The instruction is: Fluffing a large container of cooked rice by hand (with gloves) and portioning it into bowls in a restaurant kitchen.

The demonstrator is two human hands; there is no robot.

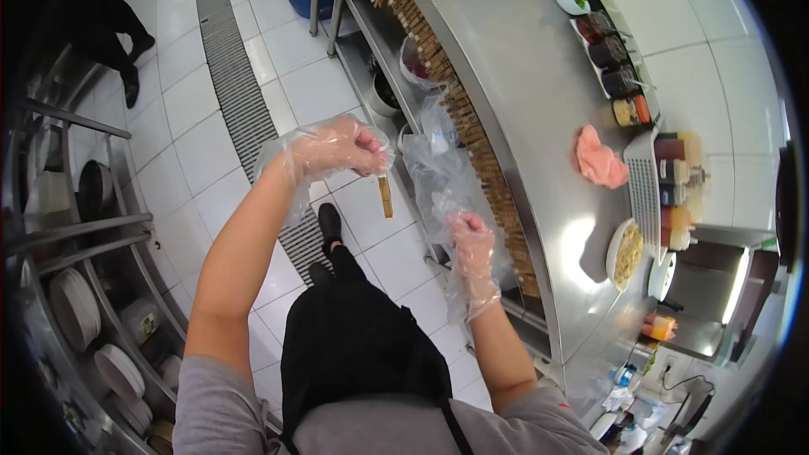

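Both hands wear clear plastic gloves. Between the fingertips of my left hand (344, 148) hangs a wooden clothespin (385, 197), over the tiled floor. My right hand (472, 246) is closed on a crumpled clear plastic bag (436, 170), which spreads up and to the left of it, beside the counter. Many wooden clothespins (471, 123) are clipped in a long row along the shelf edge under the steel counter. Some of that row is hidden behind the bag and my right hand.
The steel counter (493, 31) holds a pink cloth (600, 158), a bowl of shredded food (626, 256), sauce jars (608, 50) and a white basket of bottles (641, 189). Racks with stacked plates (76, 309) stand left. Another person's legs (120, 44) show at upper left, beyond the floor drain grate (237, 76).
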